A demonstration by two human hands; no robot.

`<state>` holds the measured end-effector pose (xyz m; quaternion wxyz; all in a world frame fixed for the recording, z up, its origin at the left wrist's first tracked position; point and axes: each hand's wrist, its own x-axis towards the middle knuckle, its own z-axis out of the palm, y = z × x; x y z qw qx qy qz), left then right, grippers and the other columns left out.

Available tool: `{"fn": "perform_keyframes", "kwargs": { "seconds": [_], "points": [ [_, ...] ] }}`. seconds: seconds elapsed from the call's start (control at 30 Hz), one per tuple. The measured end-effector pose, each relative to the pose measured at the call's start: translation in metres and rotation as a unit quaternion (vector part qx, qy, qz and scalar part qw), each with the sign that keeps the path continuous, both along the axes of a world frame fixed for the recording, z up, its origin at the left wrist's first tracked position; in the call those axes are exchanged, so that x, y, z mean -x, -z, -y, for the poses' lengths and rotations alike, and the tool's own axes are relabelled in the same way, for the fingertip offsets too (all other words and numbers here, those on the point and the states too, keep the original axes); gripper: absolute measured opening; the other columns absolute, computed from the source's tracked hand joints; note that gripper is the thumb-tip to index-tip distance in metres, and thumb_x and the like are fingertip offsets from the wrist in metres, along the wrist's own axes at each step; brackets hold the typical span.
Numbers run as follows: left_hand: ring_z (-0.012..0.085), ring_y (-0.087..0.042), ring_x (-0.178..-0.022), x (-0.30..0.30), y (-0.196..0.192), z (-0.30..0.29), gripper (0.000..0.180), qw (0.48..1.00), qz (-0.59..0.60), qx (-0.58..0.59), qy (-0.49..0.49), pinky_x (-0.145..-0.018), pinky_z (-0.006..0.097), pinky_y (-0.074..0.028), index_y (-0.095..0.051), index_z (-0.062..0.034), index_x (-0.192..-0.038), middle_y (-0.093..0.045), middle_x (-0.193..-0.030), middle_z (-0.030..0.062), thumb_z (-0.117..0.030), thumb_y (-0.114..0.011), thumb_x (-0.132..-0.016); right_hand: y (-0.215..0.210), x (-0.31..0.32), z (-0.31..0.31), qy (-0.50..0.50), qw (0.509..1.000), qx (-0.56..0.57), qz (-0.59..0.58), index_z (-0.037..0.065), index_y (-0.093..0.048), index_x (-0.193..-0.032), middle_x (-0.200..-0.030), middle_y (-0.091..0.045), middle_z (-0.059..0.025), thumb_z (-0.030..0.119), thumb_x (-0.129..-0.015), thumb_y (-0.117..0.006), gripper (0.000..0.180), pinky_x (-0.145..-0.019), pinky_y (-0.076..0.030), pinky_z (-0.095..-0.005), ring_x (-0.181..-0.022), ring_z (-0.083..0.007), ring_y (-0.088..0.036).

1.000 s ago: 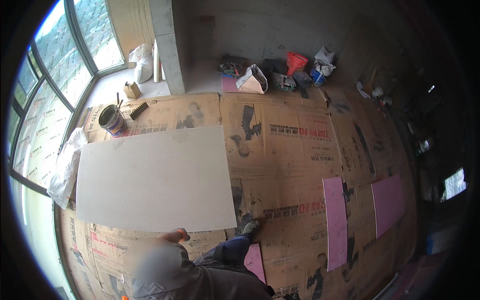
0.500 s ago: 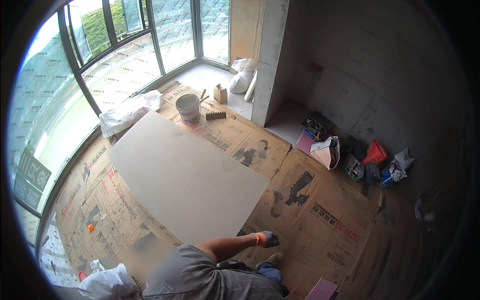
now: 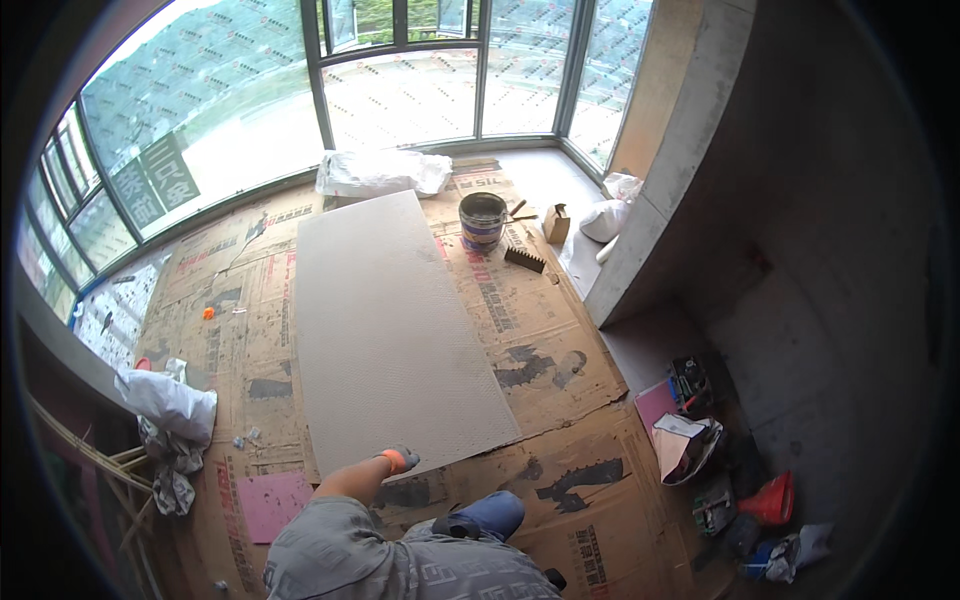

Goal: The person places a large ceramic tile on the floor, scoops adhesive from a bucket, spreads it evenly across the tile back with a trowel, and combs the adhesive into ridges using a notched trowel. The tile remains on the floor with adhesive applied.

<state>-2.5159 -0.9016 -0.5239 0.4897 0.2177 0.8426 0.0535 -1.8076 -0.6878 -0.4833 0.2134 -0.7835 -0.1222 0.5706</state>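
A large grey slab with a finely textured face lies flat on cardboard sheets. At its near edge is my left hand, in a grey glove with an orange cuff. The hand seems to touch the slab there, but its fingers are too small to read. My right hand does not show. My bent knee in blue trousers is right of the left hand. Beyond the slab's right side stands a bucket, with a dark notched trowel on the cardboard beside it.
A white wrapped bundle lies by the windows. Left are white sacks and a pink sheet. Along the right wall sit a tool box, a bag and a red bag. A concrete column juts out right.
My view has swung left, so the slab now points away from me. My left hand has come from the cardboard beside the slab to its near edge.
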Motion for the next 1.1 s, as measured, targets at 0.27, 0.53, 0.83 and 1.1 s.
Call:
{"fn": "perform_keyframes", "kwargs": {
  "seconds": [0.27,0.53,0.83,1.1],
  "points": [
    [0.0352,-0.063,-0.117,-0.075,0.070,-0.184,0.061,0.996,0.088,-0.008,0.012,-0.096,0.044,-0.049,-0.069,0.0011,-0.115,-0.068,-0.119,0.0225,-0.051,-0.054,-0.088,0.093,0.039,-0.435,-0.209,0.938,-0.041,-0.273,0.023,-0.045,-0.069,-0.056,-0.043,0.0028,0.039,-0.096,-0.056,0.033,-0.044,-0.026,-0.0352,-0.045,-0.0204,-0.038],
    [0.0420,-0.061,-0.115,0.022,0.055,-0.309,0.049,0.973,0.005,-0.109,-0.202,-0.098,0.046,-0.046,-0.070,-0.0051,-0.116,-0.066,-0.121,0.0241,-0.040,-0.048,-0.090,0.047,0.322,-0.557,-0.353,0.919,0.102,-0.143,0.015,-0.046,-0.073,-0.057,-0.045,-0.0047,0.022,-0.087,-0.057,0.020,-0.040,-0.037,-0.0433,-0.042,-0.0266,-0.044],
    [0.0256,-0.066,-0.089,0.148,0.015,-0.475,0.044,0.935,-0.040,-0.117,-0.332,-0.081,0.038,-0.051,-0.071,0.0005,-0.107,-0.071,-0.094,0.0124,-0.040,-0.058,-0.095,0.117,0.617,-0.708,-0.528,0.846,-0.055,-0.056,0.004,-0.063,-0.100,-0.083,-0.069,-0.0095,0.028,-0.094,-0.060,0.024,-0.053,-0.053,-0.0366,-0.060,-0.0194,-0.065],
    [0.0342,-0.067,-0.102,0.070,0.177,-0.445,0.060,0.558,0.205,0.207,-0.777,-0.084,0.047,-0.056,-0.052,-0.0021,-0.133,-0.065,-0.119,0.0199,-0.047,-0.061,-0.095,0.257,0.832,-0.646,-0.491,0.829,0.147,-0.226,0.002,-0.064,-0.103,-0.090,-0.071,-0.0077,0.022,-0.098,-0.061,0.021,-0.064,-0.054,-0.0292,-0.069,-0.0141,-0.066]
  ]
}}
